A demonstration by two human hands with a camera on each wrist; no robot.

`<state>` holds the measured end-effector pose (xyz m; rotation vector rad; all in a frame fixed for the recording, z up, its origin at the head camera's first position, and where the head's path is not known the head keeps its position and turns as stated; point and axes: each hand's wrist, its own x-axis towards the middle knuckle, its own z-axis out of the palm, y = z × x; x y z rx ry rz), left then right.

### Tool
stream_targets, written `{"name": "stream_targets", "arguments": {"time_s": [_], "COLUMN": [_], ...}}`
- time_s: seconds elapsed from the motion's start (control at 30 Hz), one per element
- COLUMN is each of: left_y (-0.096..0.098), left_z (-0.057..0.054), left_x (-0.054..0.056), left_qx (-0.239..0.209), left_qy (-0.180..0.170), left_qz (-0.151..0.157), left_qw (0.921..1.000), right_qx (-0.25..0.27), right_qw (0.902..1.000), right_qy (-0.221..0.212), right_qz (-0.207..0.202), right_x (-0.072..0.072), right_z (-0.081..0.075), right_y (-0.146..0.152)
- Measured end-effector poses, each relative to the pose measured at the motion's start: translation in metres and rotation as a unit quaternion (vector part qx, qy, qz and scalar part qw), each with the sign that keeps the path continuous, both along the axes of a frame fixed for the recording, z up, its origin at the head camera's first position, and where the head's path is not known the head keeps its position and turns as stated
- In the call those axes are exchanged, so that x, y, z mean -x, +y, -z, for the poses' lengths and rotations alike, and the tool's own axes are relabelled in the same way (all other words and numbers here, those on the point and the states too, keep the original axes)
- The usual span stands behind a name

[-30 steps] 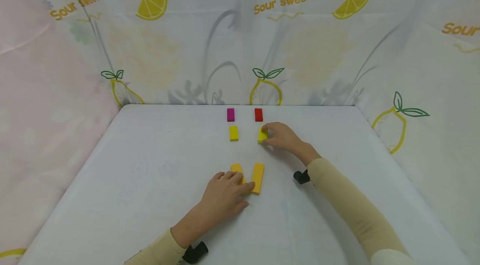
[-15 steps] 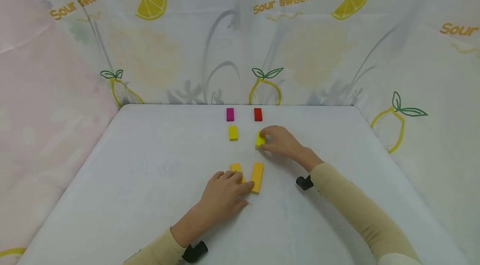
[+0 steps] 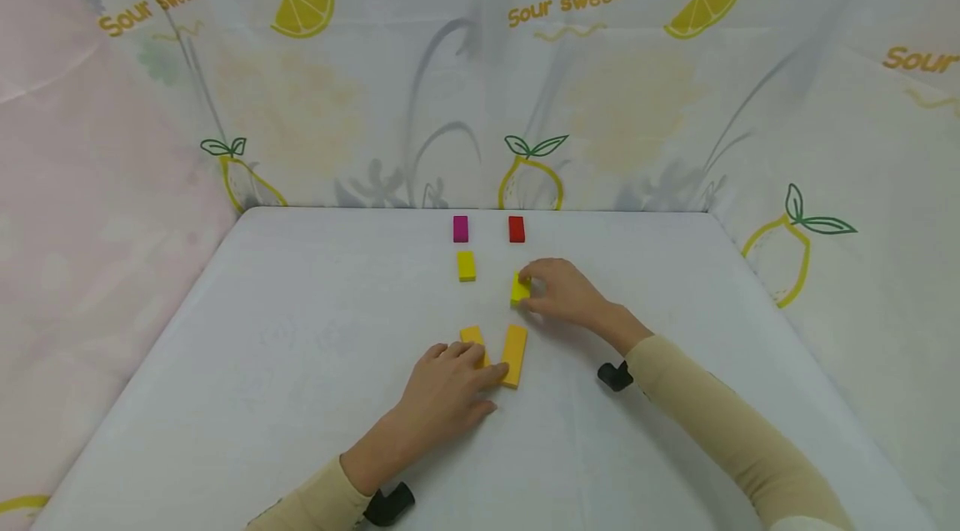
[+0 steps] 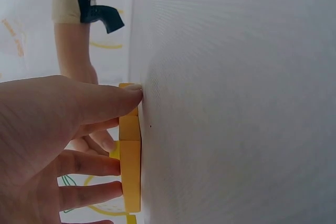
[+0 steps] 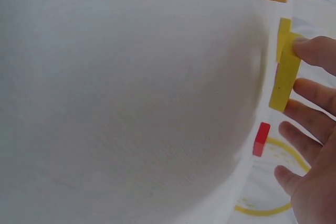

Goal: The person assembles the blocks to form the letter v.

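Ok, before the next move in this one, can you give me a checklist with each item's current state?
1. Right hand pinches the held yellow block: ok.
2. Held yellow block fully off the table: cannot tell.
3. Left hand touches the left orange block and right orange block: ok.
4. Orange blocks parallel, if that is wanted: not ok; they slant towards each other at the near side.
5. Visible gap between the held block and the orange pair in the head view: ok.
6. Magenta block, red block and other yellow block untouched by either hand: ok.
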<state>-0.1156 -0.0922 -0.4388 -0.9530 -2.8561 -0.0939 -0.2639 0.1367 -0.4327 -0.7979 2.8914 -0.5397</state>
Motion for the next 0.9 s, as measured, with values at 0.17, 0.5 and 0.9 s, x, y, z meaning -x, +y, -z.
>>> {"name": "stream_targets", "arguments": {"time_s": [0.17,0.5,0.9], "left_y": [0.000,0.001,0.002], "left_z": [0.000,0.000,0.000], "left_x": [0.000,0.000,0.000], "left_qx": [-0.001,0.003,0.010], "left_qy": [0.002,-0.007,-0.011], "left_qz": [-0.001,0.001,-0.006], "left_qw": [1.0000,1.0000,0.9999], "right_qx": [0.005,0.006,-0.007], "right_qw": [0.9999,0.9997,0.9998], "right_qy": [0.002,-0.007,0.006], "right_qz": [-0.015,-0.023,-0.016], "right_x": [-0.004,-0.012,-0.014], "right_z": [0.001,0.005,0.009], "right_y": [0.001,0.000,-0.001]}}
